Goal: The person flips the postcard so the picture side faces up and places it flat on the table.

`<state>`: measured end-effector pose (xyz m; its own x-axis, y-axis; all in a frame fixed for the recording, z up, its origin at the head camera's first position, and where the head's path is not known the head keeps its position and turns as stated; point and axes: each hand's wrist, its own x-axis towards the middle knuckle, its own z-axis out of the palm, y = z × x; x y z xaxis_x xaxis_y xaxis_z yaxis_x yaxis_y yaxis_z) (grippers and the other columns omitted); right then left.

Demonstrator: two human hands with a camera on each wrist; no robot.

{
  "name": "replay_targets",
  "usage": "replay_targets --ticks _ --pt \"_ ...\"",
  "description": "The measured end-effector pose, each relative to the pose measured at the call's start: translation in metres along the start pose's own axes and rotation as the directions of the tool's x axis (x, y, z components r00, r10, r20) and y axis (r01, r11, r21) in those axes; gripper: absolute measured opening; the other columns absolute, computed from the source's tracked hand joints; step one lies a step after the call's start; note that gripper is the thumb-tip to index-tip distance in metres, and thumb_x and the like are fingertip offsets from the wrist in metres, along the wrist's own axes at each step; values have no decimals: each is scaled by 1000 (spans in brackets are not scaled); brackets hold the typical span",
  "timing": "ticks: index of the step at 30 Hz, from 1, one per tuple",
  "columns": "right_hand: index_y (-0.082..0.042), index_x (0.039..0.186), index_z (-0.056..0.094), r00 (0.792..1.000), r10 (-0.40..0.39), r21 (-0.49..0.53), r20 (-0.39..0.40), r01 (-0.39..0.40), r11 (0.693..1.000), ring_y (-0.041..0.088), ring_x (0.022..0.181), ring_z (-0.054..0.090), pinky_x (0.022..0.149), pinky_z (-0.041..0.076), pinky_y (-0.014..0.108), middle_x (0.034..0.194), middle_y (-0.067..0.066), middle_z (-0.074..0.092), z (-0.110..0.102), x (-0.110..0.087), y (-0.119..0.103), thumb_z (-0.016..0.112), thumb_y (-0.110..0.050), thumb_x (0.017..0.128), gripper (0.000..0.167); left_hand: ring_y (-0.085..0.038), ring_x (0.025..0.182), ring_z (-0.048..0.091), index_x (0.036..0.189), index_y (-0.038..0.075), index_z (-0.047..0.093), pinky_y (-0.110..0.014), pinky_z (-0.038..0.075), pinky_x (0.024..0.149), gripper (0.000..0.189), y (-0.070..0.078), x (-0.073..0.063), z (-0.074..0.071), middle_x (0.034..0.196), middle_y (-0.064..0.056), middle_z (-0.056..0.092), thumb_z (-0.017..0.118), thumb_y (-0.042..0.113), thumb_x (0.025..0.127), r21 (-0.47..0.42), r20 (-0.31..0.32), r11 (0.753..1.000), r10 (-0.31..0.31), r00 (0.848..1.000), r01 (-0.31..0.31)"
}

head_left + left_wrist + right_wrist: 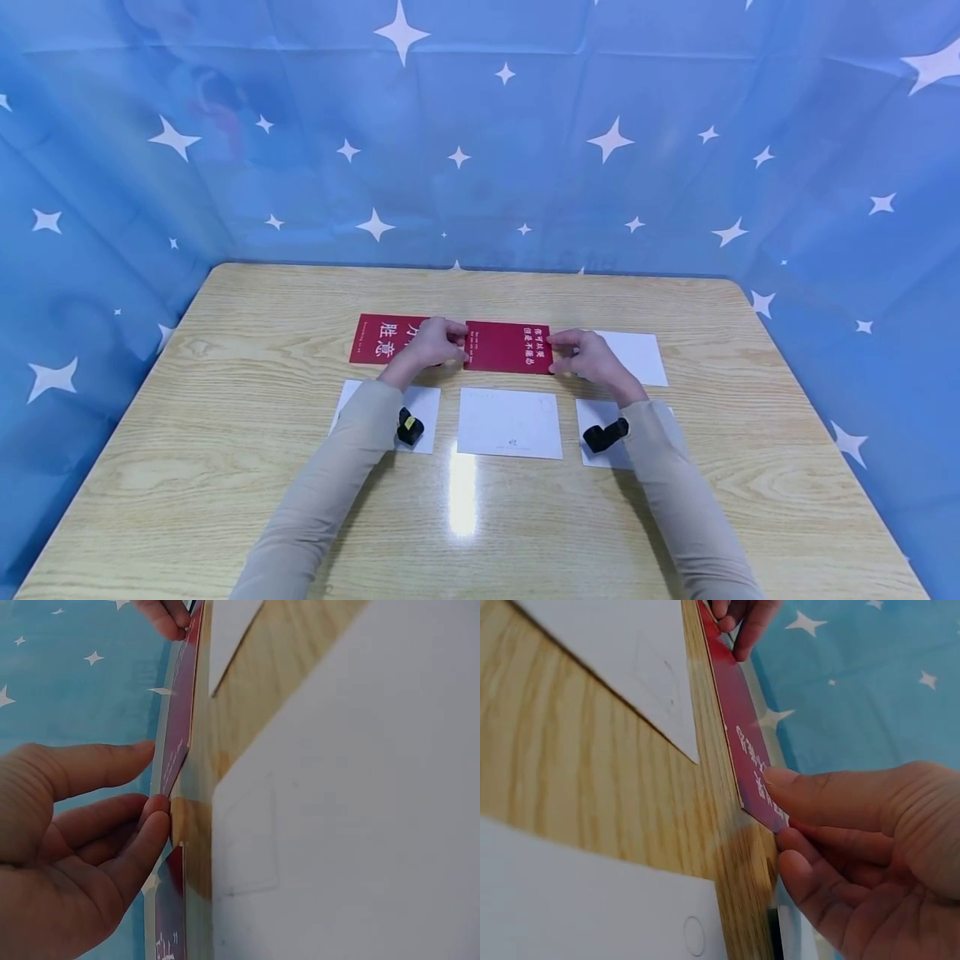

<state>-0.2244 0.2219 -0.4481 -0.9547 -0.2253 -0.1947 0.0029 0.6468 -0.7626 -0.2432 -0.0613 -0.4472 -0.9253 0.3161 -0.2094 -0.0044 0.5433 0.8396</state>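
A red card (507,347) with white lettering lies in the back row on the table, between both hands. My left hand (435,343) holds its left end, with fingertips at the short edge in the left wrist view. At the opposite end, my right hand (592,357) pinches the card; its thumb (810,795) lies over the lettering and the other fingers are at the edge. Another red card (366,340), partly covered by the left hand, lies to the left. Behind the right hand is a white card (637,354).
Three white cards form the front row: a left one (425,408) and a right one (600,457), both partly hidden by the forearms, and a middle one (510,423). They lie on a wooden table (187,400). A blue star-patterned curtain (480,200) stands behind it.
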Motion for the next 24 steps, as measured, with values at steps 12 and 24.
replay_targets --ticks 12,24 --pt "-2 125 59 1000 7 -3 -18 -7 1000 28 106 51 79 47 34 121 15 55 1 -1 2 68 -6 84 41 -20 100 53 133 7 52 -31 48 83 58 -3 0 -6 112 -7 61 73 17 81 -27 31 998 -54 998 55" --pt "3 129 52 992 -20 66 -124 28 997 37 115 51 93 46 46 127 23 53 -16 -14 3 63 -6 88 43 -24 108 55 134 8 52 -37 49 89 53 15 -10 -13 127 -10 55 68 22 86 -75 27 997 2 1000 0"
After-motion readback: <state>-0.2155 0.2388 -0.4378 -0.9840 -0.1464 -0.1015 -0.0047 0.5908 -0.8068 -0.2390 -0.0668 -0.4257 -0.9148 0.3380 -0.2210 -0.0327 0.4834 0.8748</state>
